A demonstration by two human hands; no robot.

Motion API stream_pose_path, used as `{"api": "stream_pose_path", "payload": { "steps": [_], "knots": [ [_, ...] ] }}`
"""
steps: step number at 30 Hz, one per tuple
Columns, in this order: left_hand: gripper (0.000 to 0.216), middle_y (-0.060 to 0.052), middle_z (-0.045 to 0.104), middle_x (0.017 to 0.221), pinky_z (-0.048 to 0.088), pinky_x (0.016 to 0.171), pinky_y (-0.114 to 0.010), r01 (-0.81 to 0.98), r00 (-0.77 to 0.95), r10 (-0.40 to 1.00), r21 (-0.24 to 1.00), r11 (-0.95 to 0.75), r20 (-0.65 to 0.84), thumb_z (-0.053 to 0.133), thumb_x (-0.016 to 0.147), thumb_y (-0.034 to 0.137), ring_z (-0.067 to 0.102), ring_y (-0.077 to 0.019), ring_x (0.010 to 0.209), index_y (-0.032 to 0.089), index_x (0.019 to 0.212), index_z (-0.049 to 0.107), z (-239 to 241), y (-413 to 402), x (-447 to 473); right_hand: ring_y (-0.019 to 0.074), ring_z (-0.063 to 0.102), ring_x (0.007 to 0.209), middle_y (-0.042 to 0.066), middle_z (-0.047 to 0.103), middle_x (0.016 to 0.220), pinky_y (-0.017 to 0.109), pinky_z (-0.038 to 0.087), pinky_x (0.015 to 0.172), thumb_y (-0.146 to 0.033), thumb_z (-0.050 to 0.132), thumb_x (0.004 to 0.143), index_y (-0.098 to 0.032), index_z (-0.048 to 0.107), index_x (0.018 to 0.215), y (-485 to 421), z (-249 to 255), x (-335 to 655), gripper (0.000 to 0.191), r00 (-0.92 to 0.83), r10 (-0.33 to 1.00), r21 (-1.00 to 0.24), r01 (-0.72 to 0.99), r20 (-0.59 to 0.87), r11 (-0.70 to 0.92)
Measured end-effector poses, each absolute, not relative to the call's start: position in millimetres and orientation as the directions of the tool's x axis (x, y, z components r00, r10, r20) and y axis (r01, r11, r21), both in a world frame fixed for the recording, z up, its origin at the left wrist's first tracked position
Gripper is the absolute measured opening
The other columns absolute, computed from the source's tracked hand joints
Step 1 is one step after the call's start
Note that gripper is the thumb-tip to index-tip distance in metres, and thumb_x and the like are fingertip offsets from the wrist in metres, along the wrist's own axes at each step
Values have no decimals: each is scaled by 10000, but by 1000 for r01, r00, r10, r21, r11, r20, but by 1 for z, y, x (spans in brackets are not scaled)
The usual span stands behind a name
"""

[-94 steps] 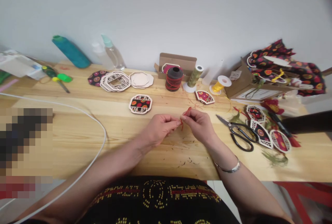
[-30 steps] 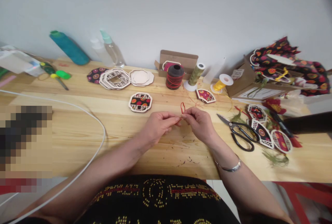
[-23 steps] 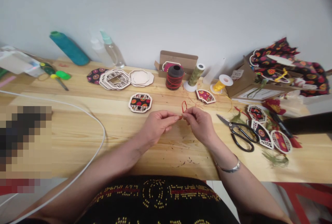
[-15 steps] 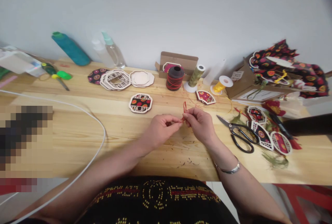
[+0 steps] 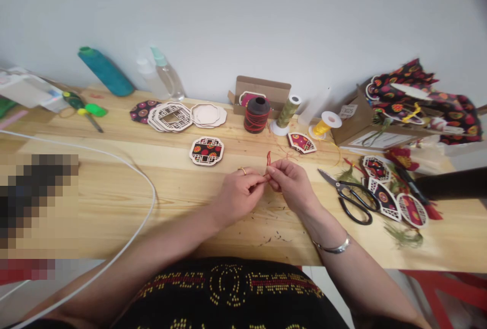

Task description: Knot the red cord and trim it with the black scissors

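Well to the left of the left hand, I see a white cable [image 5: 152, 187] curving over the bench [image 5: 182, 187], apart from both hands. Beyond that hand, a stack of cut-out frames [image 5: 173, 117] lies flat, overlapping, likely to keep the matching shapes together. A single patterned plaque [image 5: 206, 151] lies just ahead of the hand and slightly left, face up, so I can read its print. My left hand [image 5: 241, 194] is curled, its fingertips gathered and apparently pinching the low part of a red cord [image 5: 269, 157]; the fingers hide most of that part. The cord sits between the two hands, a short piece poking up past the right fingertips. My right hand [image 5: 291, 182] pinches it between thumb and forefinger, the tips of both hands meeting, probably because so thin a strand needs a close grip. Straight ahead of the hands, a dark thread cone [image 5: 256, 116] stands upright, perhaps so its red thread pulls off freely. Right of the right hand, black-handled scissors [image 5: 352, 197] lie with their blades angled towards it, near enough, I judge, for an easy reach.
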State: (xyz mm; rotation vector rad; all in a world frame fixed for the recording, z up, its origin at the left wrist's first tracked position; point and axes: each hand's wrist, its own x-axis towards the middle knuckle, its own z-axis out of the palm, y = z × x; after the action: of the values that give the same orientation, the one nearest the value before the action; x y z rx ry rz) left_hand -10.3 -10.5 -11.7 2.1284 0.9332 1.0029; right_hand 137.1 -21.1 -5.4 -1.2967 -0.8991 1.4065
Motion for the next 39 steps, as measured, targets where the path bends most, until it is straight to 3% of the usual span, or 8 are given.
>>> {"api": "stream_pose_path", "payload": {
  "steps": [5, 6, 8, 10, 13, 19, 29, 39],
  "knots": [
    [274, -155, 629, 1131, 478, 575, -270, 333, 272, 943, 900, -280, 193, 576, 761, 167, 566, -99, 587, 114, 1016, 661, -4, -10, -14, 66, 380, 422, -61, 477, 484, 206, 283, 424, -366, 656, 694, -172, 540, 677, -20, -5, 140, 227, 100, 979, -984, -47, -176, -172],
    [341, -146, 643, 1091, 462, 549, -258, 280, 241, 964, 942, -183, 115, 571, 770, 179, 535, -83, 542, 115, 1101, 626, -1, -9, -14, 70, 385, 430, -57, 479, 493, 209, 293, 429, -360, 638, 710, -174, 540, 679, -20, -6, 140, 213, 108, 983, -989, 7, -149, -151],
    [452, -60, 673, 768, 425, 517, -238, 152, 264, 962, 988, 24, -64, 562, 792, 208, 506, -90, 501, 111, 1233, 550, 4, -8, -15, 81, 406, 454, -47, 492, 516, 217, 319, 449, -343, 604, 743, -178, 544, 685, -21, -8, 141, 185, 115, 990, -986, 131, -85, -100],
    [524, 18, 583, 531, 377, 475, -220, 67, 365, 907, 977, 201, -212, 568, 799, 235, 487, -101, 475, 106, 1302, 496, 7, -8, -14, 93, 435, 485, -36, 512, 544, 224, 346, 477, -317, 577, 770, -181, 555, 697, -22, -11, 141, 155, 115, 993, -966, 254, -24, -53],
    [507, 23, 584, 507, 314, 417, -206, 48, 455, 831, 941, 335, -319, 583, 786, 234, 426, -78, 414, 107, 1274, 531, 6, -7, -12, 106, 470, 512, -27, 544, 567, 232, 371, 505, -277, 559, 784, -185, 573, 719, -24, -12, 140, 113, 114, 993, -931, 364, 22, -21],
    [250, -50, 696, 800, 437, 520, -219, 26, 448, 865, 971, 240, -226, 610, 766, 231, 572, -104, 614, 149, 986, 697, -3, -6, -10, 112, 500, 494, -28, 579, 539, 227, 378, 494, -267, 551, 803, -190, 575, 725, -27, -9, 136, 112, 76, 997, -939, 342, 4, -23],
    [113, 2, 616, 591, 416, 524, -222, 92, 392, 882, 966, 243, -260, 616, 751, 228, 512, -80, 523, 134, 748, 678, 0, -4, -10, 100, 468, 507, -25, 573, 573, 220, 372, 491, -275, 579, 784, -180, 585, 696, -26, -9, 136, 130, 107, 994, -931, 365, 29, -12],
    [89, 11, 587, 536, 337, 462, -218, 44, 355, 881, 947, 320, -314, 658, 700, 238, 482, -80, 480, 154, 687, 687, -2, -3, -10, 100, 503, 530, -18, 598, 594, 216, 396, 507, -273, 590, 789, -177, 597, 704, -28, -6, 135, 129, 86, 996, -948, 318, 35, 5]
  ]
}}
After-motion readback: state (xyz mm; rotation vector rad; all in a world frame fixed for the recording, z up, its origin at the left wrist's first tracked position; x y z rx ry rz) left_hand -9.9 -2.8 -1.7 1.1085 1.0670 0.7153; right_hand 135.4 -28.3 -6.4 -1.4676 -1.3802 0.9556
